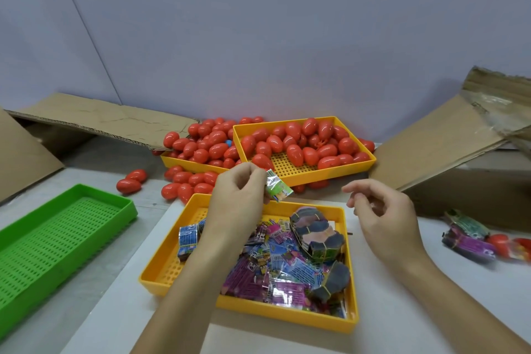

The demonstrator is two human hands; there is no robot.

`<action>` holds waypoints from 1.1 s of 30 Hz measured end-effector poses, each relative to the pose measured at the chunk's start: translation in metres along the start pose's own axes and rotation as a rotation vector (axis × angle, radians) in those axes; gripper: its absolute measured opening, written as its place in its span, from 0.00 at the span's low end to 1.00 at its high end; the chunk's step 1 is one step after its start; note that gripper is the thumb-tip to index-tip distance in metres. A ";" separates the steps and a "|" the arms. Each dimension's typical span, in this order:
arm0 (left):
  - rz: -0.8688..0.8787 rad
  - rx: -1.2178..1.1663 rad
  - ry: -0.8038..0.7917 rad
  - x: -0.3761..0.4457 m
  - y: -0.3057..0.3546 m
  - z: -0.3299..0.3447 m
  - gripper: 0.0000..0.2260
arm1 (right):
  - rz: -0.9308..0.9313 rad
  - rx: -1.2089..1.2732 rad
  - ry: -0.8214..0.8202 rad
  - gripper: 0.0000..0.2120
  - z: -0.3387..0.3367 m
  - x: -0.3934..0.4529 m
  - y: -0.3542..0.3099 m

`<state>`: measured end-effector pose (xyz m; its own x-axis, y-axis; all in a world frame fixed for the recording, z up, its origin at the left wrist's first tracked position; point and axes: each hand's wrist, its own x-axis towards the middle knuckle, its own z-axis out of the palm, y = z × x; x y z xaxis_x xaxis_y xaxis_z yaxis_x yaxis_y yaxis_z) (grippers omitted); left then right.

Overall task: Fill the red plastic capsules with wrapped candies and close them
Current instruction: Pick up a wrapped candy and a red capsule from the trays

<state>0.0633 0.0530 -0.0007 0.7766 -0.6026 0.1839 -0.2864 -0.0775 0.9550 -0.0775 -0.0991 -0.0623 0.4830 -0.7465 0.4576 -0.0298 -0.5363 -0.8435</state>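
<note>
One wrapped candy (278, 187) pinched in left hand (240, 195) grip above candy tray (161, 261); right hand (383, 210) loose, holding nothing.

left hand (238, 195) pinched, right hand (382, 210) loosely curled

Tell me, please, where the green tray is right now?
In the head view the green tray lies on the table at the far left, holding nothing, left of the yellow tray of wrapped candies and nearer than two loose red capsules.
</note>
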 end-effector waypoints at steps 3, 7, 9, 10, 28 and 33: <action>0.001 -0.090 -0.102 -0.004 0.002 0.006 0.14 | -0.010 0.073 -0.003 0.15 0.000 0.001 -0.009; 0.089 -0.032 -0.190 -0.011 0.000 0.015 0.11 | -0.020 0.223 -0.141 0.11 -0.001 0.007 -0.032; 0.110 -0.035 -0.203 -0.012 0.000 0.018 0.09 | -0.046 0.267 -0.278 0.13 -0.004 0.011 -0.043; 0.118 -0.036 -0.206 -0.013 0.001 0.019 0.08 | -0.067 0.264 -0.342 0.13 -0.006 0.012 -0.048; 0.100 -0.050 -0.178 -0.012 -0.002 0.020 0.07 | 0.031 0.151 -0.327 0.07 0.001 0.010 -0.053; 0.105 -0.066 -0.148 -0.012 -0.003 0.020 0.08 | 0.034 0.172 -0.288 0.05 0.000 0.011 -0.055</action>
<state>0.0440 0.0443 -0.0108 0.6519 -0.7153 0.2517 -0.3200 0.0415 0.9465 -0.0701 -0.0778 -0.0109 0.7123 -0.6078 0.3509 0.0864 -0.4202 -0.9033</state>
